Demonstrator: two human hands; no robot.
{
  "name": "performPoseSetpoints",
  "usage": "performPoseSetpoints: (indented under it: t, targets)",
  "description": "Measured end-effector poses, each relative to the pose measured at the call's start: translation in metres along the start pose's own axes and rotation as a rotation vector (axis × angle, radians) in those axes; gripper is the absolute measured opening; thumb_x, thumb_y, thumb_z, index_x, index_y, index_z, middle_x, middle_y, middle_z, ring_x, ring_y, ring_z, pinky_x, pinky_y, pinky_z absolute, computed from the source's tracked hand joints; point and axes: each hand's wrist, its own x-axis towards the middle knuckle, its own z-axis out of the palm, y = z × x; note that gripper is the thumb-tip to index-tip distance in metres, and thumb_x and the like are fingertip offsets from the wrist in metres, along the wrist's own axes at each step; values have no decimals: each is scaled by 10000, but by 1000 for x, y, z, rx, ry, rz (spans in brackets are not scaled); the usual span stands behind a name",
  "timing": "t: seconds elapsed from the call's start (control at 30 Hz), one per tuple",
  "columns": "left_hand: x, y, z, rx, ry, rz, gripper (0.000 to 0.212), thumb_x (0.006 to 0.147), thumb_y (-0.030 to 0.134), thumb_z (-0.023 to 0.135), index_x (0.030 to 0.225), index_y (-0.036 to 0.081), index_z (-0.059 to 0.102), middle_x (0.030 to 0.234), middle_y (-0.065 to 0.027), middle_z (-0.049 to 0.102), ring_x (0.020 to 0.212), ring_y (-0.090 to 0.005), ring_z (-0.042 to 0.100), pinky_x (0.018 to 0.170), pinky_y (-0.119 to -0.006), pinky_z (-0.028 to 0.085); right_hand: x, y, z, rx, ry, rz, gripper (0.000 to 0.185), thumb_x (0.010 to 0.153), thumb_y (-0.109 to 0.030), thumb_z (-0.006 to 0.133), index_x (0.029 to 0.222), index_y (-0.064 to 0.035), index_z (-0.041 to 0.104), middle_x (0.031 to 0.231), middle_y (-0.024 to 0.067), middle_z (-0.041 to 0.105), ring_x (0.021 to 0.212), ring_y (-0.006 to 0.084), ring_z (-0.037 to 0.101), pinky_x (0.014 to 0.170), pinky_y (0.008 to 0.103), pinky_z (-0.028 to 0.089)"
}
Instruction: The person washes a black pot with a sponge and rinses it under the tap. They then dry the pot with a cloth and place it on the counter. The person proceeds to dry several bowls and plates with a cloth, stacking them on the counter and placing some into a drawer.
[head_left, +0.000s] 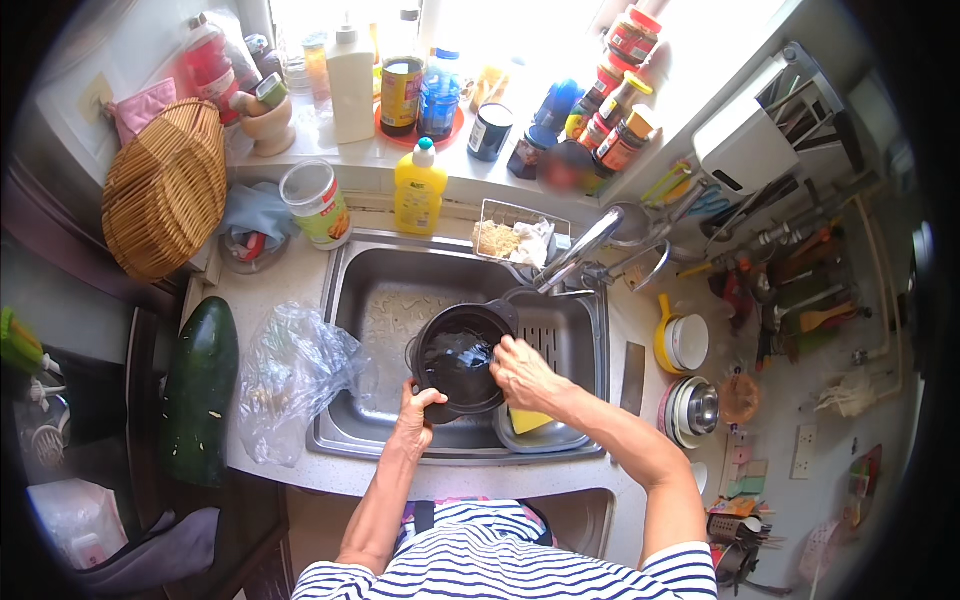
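A dark two-handled pot (463, 358) with some water in it is over the stainless steel sink (375, 292). My left hand (420, 411) grips the pot's lower side handle, thumb on top. At the pot's right inner rim is my right hand (521, 375), its fingers curled; whether they hold something small is hidden. A yellow cloth or sponge (529, 420) lies in a grey tray (551, 442) below my right wrist. The chrome faucet (581, 247) stands behind, to the right of the pot.
Left of the sink lie a crumpled clear plastic bag (289, 382) and a large green winter melon (201, 390). A yellow dish soap bottle (420, 191) and a wire basket with scrubbers (521, 236) stand behind it. Stacked bowls (686, 412) and a cleaver-like blade (633, 379) are at the right.
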Motion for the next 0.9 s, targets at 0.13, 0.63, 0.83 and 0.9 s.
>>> performPoseSetpoints:
  t: [0.13, 0.63, 0.83, 0.9]
  targets:
    - [2, -5, -3, 82, -9, 4, 726, 539, -33, 600, 1200, 91, 325, 1009, -122, 488, 917, -246, 527, 829, -378, 483, 16, -17, 15, 799, -224, -32, 386, 613, -63, 543, 987, 11, 597, 926, 176, 590, 926, 312, 536, 815, 378, 424]
    - [-8, 11, 3, 118, 66, 22, 703, 539, -13, 605, 1185, 53, 335, 972, -120, 485, 838, -218, 543, 747, -374, 499, 43, -32, 58, -5, 153, 336, 199, 664, -111, 567, 800, 29, 610, 854, 172, 531, 850, 302, 495, 737, 377, 404]
    - [-7, 25, -1, 351, 188, 307, 790, 502, -55, 624, 1216, 8, 291, 1025, -130, 462, 909, -204, 496, 779, -297, 438, 25, -22, 41, 923, 367, 469, 304, 708, -182, 565, 947, 5, 580, 928, 204, 544, 935, 350, 523, 849, 404, 426]
    - [-7, 30, -3, 449, 190, 443, 806, 501, -46, 630, 1227, 4, 283, 1066, -131, 442, 946, -199, 477, 778, -288, 431, 16, -18, 39, 1078, 529, 564, 342, 696, -219, 583, 949, 12, 576, 912, 193, 554, 894, 342, 542, 814, 397, 444]
